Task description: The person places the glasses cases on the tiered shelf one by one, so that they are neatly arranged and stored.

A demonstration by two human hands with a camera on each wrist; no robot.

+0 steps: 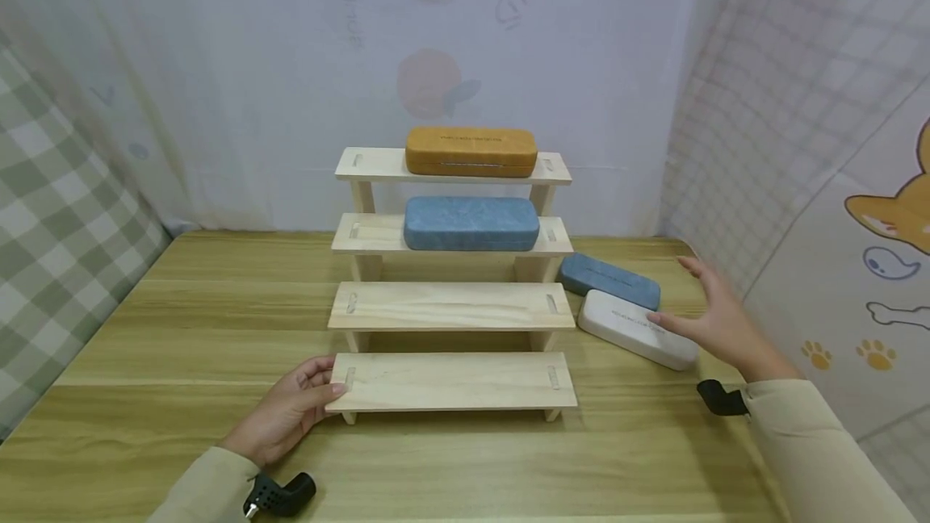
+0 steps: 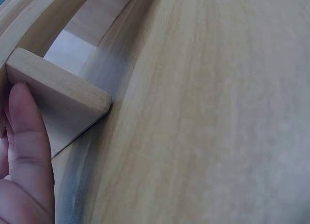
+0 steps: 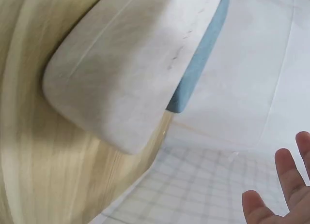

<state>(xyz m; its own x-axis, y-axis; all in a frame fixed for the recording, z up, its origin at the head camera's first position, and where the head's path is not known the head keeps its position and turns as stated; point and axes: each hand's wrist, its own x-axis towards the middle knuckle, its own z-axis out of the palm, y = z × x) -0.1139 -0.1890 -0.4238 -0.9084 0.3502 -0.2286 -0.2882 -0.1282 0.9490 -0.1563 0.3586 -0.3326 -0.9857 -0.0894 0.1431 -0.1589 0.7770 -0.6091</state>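
Note:
A pale wooden stepped display stand [image 1: 450, 307] stands mid-table. My left hand [image 1: 286, 410] grips the left end of its lowest step, thumb on top; in the left wrist view a finger [image 2: 29, 122] lies against the stand's leg [image 2: 60, 81]. My right hand [image 1: 715, 325] hovers over the right end of a white glasses case [image 1: 632, 329], thumb and fingers spread, holding nothing. Whether the thumb touches the case I cannot tell. Behind the white case lies a blue glasses case [image 1: 613, 281], partly covered by it in the right wrist view.
On the top step sits a mustard-coloured glasses case [image 1: 471, 152], and another blue glasses case [image 1: 472, 224] is on the step below. White curtain cloth [image 1: 291, 87] closes off the back. Checked cloth [image 1: 65, 208] hangs at the left, patterned cloth [image 1: 814, 224] at the right.

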